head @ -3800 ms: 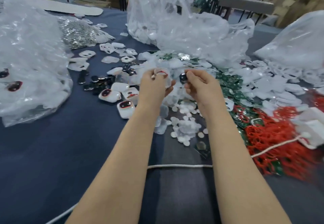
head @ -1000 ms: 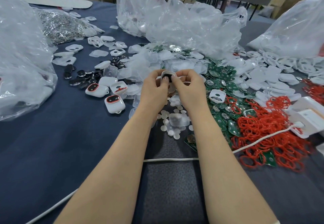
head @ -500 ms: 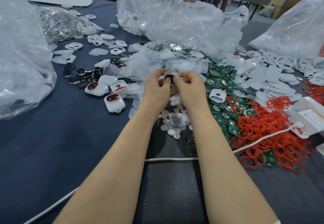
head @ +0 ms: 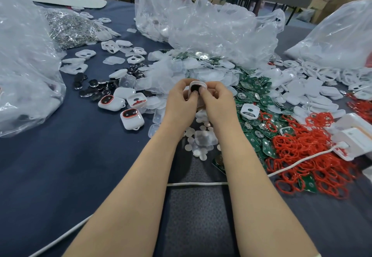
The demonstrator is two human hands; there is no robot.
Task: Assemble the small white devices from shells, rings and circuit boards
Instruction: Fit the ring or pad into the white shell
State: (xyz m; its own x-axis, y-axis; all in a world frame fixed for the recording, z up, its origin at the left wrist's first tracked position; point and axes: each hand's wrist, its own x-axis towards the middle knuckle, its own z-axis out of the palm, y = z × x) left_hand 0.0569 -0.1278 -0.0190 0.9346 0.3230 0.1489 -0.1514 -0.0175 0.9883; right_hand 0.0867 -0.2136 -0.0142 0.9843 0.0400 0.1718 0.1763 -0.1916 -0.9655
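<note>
Shell: a white shell is held above the table, centre of scene, between both hands; a dark insert is seated in its opening.
Left hand: fingers are curled round the shell's left side; the thumb is pressed on the insert.
Right hand: fingers are curled round the shell's right side; the thumb tip is set beside the left thumb on the insert.
Devices: two closed white units with red-ringed dark windows are laid left of the hands, near each other.
Boards: green boards are heaped right of the hands; one white shell with a board inside is rested on the heap.
Rings: red rings are piled near right, partly over the boards.
Lenses: dark pieces are scattered far left of the devices.
Covers: clear covers are heaped just beyond the hands.
Discs: white discs are strewn below the wrists.
Bags: clear plastic bags are noted at left, far centre and far right.
Cable: a white cable is run across the near table under the forearms.
</note>
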